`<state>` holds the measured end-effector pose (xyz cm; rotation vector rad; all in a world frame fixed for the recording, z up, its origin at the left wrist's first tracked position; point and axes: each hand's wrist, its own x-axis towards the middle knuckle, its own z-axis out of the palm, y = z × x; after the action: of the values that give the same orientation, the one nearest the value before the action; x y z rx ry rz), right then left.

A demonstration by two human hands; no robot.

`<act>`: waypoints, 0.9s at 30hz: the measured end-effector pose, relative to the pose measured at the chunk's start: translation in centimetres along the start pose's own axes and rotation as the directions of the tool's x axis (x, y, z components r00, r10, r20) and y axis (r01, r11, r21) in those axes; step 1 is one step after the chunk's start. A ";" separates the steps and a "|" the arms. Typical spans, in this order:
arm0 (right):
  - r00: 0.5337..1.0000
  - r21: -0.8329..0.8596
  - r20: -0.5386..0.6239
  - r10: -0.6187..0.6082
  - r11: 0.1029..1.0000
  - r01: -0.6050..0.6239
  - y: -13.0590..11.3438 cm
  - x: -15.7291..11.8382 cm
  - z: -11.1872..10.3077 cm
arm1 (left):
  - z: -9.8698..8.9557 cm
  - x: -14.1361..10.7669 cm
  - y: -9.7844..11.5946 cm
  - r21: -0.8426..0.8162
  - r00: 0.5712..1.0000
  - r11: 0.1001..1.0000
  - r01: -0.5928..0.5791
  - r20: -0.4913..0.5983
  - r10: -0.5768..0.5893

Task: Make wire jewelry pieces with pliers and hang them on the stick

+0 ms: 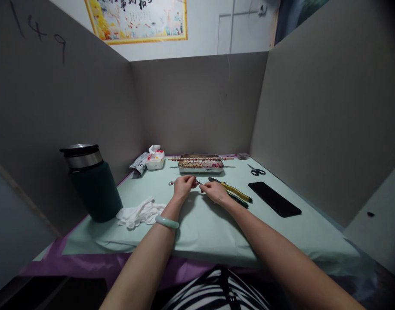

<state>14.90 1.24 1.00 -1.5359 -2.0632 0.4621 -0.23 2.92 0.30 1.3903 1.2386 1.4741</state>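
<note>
My left hand (183, 188), with a pale green bangle (167, 221) on its wrist, is closed in a pinch at the middle of the table. Something small and reddish shows at its fingertips, too small to name. Close by on the right, my right hand (216, 192) is also pinched, around a thin metallic tool (198, 181) that points toward the left fingertips. A small ring-like piece (171, 183) lies left of my left hand. Just beyond both hands stands a metal tray (200, 170) of red and gold beads, with a beaded stick (174, 159) laid across it.
Pliers (238, 192) with yellow and dark green handles lie beside my right hand. Farther right are a black phone (275, 199), scissors (257, 172) and a clear round container (243, 156). Leftward stand a dark bottle (96, 189), crumpled tissue (141, 214) and a tissue pack (155, 159). Grey partitions enclose the table.
</note>
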 end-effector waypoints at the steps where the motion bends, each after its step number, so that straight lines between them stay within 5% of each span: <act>1: 1.000 -0.005 -0.001 -0.007 1.000 0.007 0.0 0.0 0.0 | 0.0 0.0 0.0 -0.024 1.000 1.000 0.007 0.004 -0.007; 19: 0.994 -0.248 -0.053 -0.094 0.966 0.078 -0.7 -1.2 0.7 | -0.9 -0.3 1.0 -0.082 0.997 0.995 0.054 -0.049 -0.058; 27: 0.993 -0.326 -0.057 -0.105 0.942 0.081 -0.9 -1.6 0.6 | -1.2 0.0 0.7 0.314 0.968 0.938 -0.144 -0.152 0.200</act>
<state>14.22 -0.49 0.66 -1.5979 -2.2238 0.0279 -1.34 2.53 1.01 1.6280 1.5405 1.6108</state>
